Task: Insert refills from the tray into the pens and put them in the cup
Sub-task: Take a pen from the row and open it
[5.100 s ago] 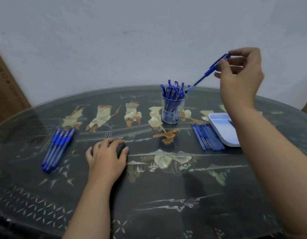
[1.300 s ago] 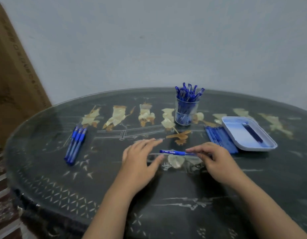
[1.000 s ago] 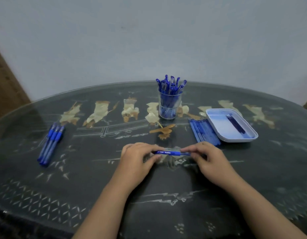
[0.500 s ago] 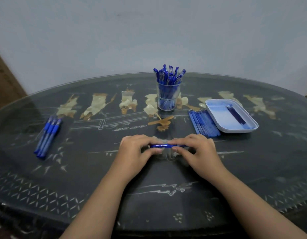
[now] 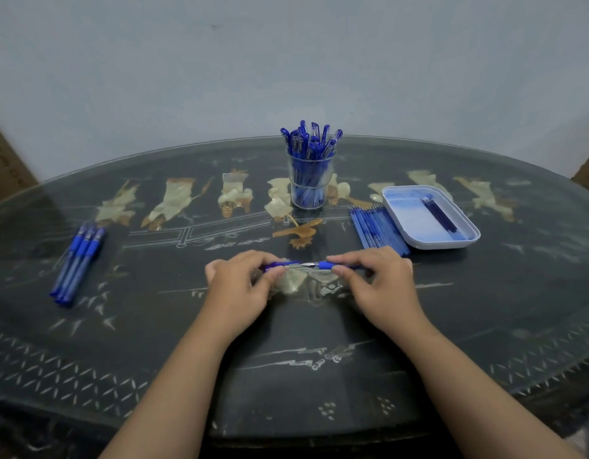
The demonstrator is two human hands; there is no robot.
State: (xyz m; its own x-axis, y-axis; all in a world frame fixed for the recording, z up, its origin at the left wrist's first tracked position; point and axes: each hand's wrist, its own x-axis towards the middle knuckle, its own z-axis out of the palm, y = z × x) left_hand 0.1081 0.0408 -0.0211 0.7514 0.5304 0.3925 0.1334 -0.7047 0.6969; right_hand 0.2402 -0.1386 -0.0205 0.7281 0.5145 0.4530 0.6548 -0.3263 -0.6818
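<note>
Pen (image 5: 306,265) level and low over the table (image 5: 319,342), straight in front of the cup (image 5: 311,188) and well nearer the person; touching the glass or not, impossible to tell. In two blue parts, with a thin silvery tip showing in the gap between them. Left hand (image 5: 240,288) curled, thumb and fingertips pinching the blue part left of the cup's line. Right hand (image 5: 377,286) curled likewise, thumb and forefinger pinching the blue grip part right of that line. Outer ends of the pen mostly hidden inside the fingers, only the middle stretch plainly in sight.

Cup clear, upright, crammed with blue pens standing on end. Right of the cup, a pale tray (image 5: 399,223) with a few dark refills (image 5: 439,215) lying along its far side. Between cup and tray, slightly nearer the person, a row of blue sticks (image 5: 377,231) flat on the table, just beside the tray's edge. Far left of the cup, three loose pens (image 5: 78,260) lying side by side.
</note>
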